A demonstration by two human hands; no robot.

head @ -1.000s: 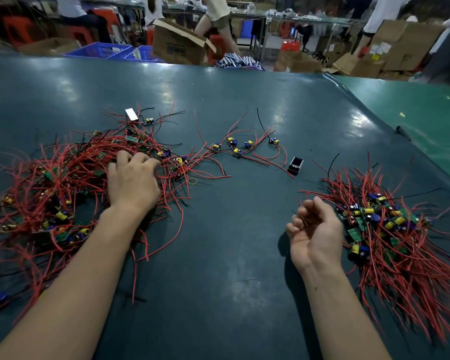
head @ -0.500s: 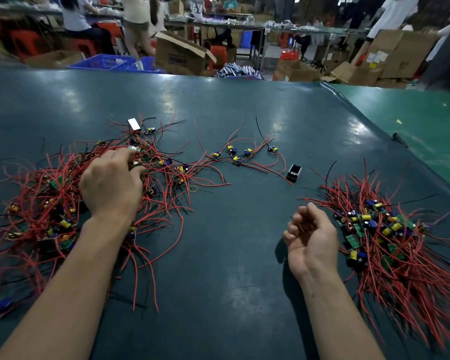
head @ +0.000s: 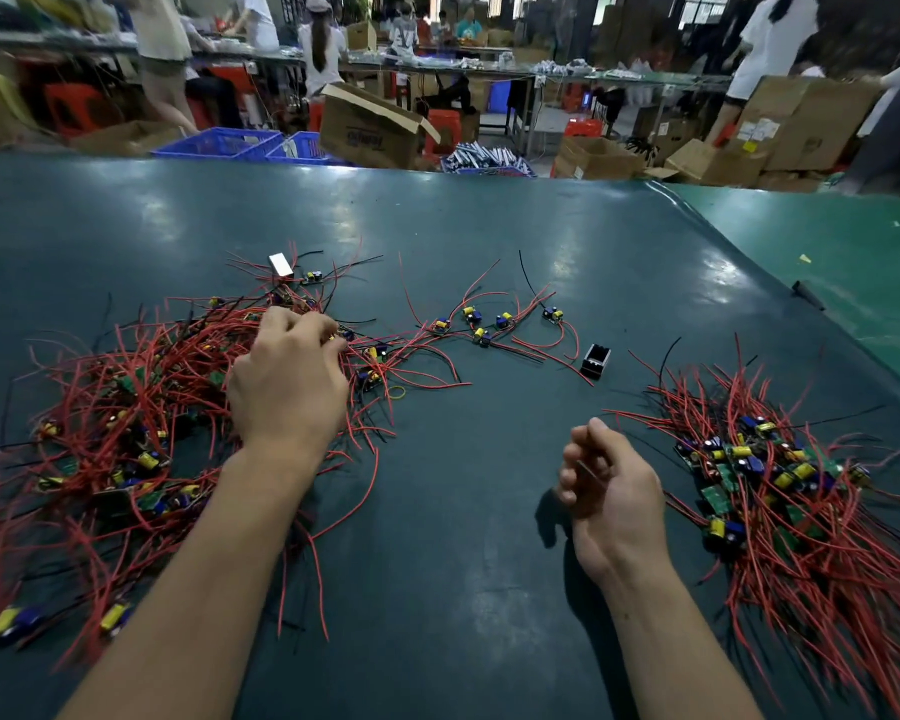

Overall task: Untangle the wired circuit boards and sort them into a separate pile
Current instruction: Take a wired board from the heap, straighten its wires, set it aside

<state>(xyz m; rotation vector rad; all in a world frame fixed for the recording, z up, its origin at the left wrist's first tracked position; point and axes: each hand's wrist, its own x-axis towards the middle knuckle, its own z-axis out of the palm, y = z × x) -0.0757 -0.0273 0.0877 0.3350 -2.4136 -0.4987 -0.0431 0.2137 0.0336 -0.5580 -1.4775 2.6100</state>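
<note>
Meanwhile left hand (head: 286, 387) pinches into the tangled pile (head: 125, 433); right hand (head: 611, 491) loosely curled, its wires (head: 801, 511) fanning sideways

L hand (head: 286, 387) mid-left of frame, fingers (head: 307, 327) curled into tangled pile (head: 125, 433); R hand (head: 611, 491) lower right, loosely curled, beside sorted pile (head: 780, 501) on counter (head: 463, 563).

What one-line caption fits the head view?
Left hand reaches into the tangled pile of red-wired boards; right hand waits, loosely curled, beside the sorted pile.
</note>
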